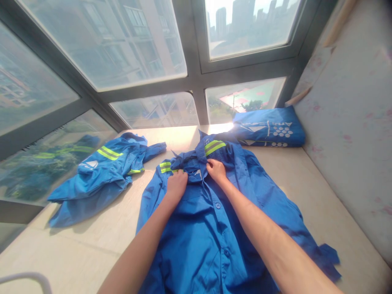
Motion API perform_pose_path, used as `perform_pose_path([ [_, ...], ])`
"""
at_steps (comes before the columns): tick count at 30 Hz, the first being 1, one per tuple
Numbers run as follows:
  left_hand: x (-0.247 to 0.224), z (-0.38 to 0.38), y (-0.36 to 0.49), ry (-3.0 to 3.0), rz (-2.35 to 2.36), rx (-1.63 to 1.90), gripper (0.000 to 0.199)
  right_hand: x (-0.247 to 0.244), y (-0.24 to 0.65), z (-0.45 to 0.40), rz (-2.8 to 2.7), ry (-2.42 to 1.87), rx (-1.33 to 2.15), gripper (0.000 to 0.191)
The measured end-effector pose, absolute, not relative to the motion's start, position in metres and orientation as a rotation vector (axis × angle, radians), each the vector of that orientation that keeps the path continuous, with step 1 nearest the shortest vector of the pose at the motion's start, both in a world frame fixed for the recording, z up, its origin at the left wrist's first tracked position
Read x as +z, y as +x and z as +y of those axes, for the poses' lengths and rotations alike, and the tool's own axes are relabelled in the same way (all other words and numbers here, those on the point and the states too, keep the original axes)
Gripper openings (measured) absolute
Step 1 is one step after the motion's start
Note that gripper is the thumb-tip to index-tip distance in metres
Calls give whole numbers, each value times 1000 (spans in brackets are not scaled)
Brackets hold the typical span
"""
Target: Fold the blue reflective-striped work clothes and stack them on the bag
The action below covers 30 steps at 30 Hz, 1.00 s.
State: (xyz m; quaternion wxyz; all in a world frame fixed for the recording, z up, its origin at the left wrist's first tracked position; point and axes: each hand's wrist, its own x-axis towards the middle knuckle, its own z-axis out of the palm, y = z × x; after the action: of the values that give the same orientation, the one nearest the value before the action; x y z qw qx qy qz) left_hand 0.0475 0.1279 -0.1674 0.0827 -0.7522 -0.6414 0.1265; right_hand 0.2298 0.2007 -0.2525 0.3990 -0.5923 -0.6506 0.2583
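Note:
A blue work jacket (196, 228) with yellow-and-grey reflective strips lies spread out in front of me, its collar toward the windows. My left hand (177, 183) is closed on the jacket's neck area, just below the left shoulder strip. On the other side of the neck opening, my right hand (216, 170) pinches the jacket's front edge near the collar. Buttons run down the front below that hand. The fingertips of both hands are partly hidden by cloth.
Another blue garment (104, 167) with reflective strips lies crumpled at the left by the glass. A folded blue bundle (269, 126) with white print sits at the back right against the papered wall (355, 130). A pale curved tube (30, 277) shows at the lower left.

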Motion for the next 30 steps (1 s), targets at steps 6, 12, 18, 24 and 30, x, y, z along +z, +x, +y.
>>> perform_pose_path([
  [6,-160,132,46,-2266,-1892,279,24,-253,229,202,-1604,-1486,687,31],
  [12,-145,154,45,-2469,-1584,-256,16,-249,225,209,-1515,-1483,769,34],
  [18,-144,198,54,-2483,-1877,-646,14,-235,215,228,-1452,-1443,858,24],
  [24,-166,218,64,-2395,-2154,-634,16,-233,210,233,-1381,-1401,930,20],
  [30,-183,221,73,-2326,-2290,-548,24,-235,214,224,-1376,-1318,920,26],
])
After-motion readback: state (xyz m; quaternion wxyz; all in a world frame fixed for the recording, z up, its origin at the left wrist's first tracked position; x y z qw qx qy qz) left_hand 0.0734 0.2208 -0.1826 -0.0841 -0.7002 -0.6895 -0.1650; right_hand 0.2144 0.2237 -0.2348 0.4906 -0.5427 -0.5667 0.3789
